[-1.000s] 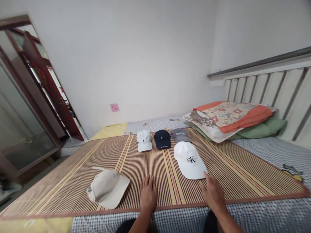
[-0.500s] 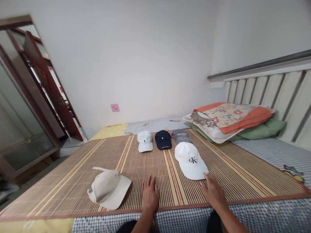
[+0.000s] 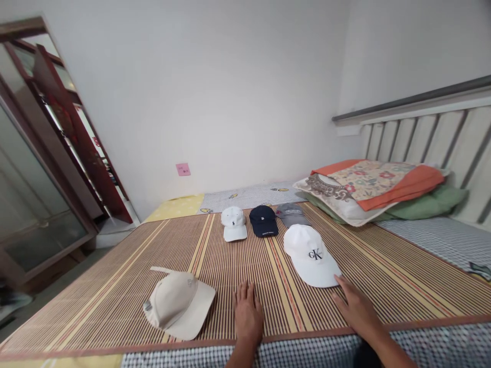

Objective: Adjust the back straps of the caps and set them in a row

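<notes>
My left hand (image 3: 248,314) lies flat on the striped mat, fingers stretched forward, holding nothing. To its left, a beige baseball cap (image 3: 180,301) rests tilted, its brim toward the right and its strap end sticking up behind. My right hand (image 3: 356,306) is at the front right, thumb and fingers apart, with a fingertip at the brim edge of a white cap (image 3: 307,250) bearing black letters. Farther back, side by side, sit a smaller white cap (image 3: 233,223) with a dark emblem, a navy cap (image 3: 263,221) and a grey cap (image 3: 293,213), the last partly hidden by the lettered cap.
The striped mat (image 3: 115,286) covers most of the bed, over a checked sheet (image 3: 307,354). Pillows with an orange-edged floral cover (image 3: 378,184) lie at the right by the white headboard (image 3: 441,140). A pink note (image 3: 183,169) is on the wall; a doorway stands left.
The view has turned slightly, so everything sits a little farther right in the picture. Both hands and the caps keep nearly the same places relative to each other.
</notes>
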### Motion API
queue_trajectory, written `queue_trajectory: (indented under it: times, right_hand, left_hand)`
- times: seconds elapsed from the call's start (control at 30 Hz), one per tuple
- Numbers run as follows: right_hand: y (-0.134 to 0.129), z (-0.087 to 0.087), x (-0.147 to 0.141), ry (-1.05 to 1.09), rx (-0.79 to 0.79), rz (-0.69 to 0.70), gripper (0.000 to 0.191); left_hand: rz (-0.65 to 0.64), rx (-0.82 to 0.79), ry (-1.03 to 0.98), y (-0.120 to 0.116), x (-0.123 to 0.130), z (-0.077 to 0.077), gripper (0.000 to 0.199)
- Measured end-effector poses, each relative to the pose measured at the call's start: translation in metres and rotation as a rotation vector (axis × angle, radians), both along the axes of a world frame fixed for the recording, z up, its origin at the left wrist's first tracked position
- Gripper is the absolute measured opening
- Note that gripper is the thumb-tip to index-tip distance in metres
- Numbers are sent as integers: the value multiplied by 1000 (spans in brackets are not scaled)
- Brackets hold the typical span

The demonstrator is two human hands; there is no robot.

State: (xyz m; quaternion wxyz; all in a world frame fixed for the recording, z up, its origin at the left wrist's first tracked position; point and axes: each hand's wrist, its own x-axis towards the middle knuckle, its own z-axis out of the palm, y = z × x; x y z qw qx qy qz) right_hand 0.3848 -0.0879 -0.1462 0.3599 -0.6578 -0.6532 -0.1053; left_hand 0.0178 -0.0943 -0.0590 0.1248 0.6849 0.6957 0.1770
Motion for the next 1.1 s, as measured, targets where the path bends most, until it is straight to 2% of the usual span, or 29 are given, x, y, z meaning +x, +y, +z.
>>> queue_trajectory:
  times: [0.17, 0.4, 0.57, 0.7, 1.0, 1.1]
  right_hand:
    - [-5, 3, 16, 43, -2, -2, 55]
    - [2, -9, 34, 32, -10, 28, 56]
    - [-6, -6, 33, -13, -24, 53, 52]
    - [-10, 1, 31, -98, -24, 80, 52]
    - [0, -2, 26, -145, -16, 61, 58]
    - [2, -3, 23, -121, -13, 47, 54]
  left_hand:
    - [-3, -25, -11, -1, -2, -2, 60]
    - [-18, -7, -26, -4, -2, 2, 61]
    - [-1, -41, -68, -4, -1, 3, 61]
    - [-2, 0, -74, -4, 0, 2, 60]
    - [10, 69, -42, -5, 1, -3, 59]
    - [14, 76, -29, -6, 1, -2, 59]
